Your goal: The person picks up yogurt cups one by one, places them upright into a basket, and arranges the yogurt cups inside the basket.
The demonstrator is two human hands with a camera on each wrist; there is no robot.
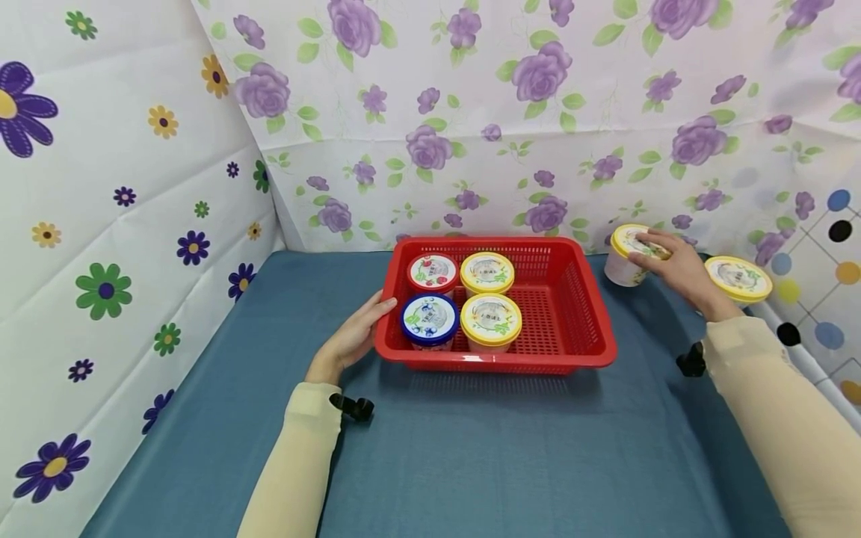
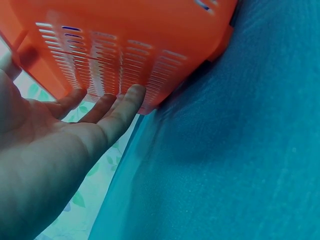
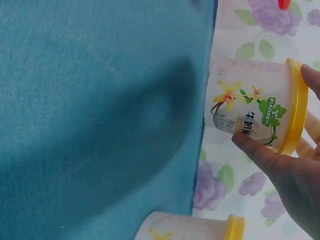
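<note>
My right hand (image 1: 679,269) grips a white tub with a yellow lid (image 1: 624,270) at the back right, beyond the basket's right end. Vanilla flowers and green leaves are printed on this tub's side (image 3: 245,102), and its base is close over the table. At the left end of a red plastic basket (image 1: 494,364), my left hand (image 1: 353,332) holds the rim with the thumb over it. Its other fingers (image 2: 122,110) lie against the slotted outer wall. Inside the basket's left half stand a red-lidded tub (image 1: 433,273), a blue-lidded tub (image 1: 430,320) and two yellow-lidded tubs (image 1: 487,273).
Another yellow-lidded tub (image 1: 738,280) stands to the right, partly behind my right wrist. A blue cloth (image 1: 511,456) covers the table. Flowered sheets (image 1: 430,90) hang behind and at the left; a dotted sheet (image 1: 824,299) is at the right.
</note>
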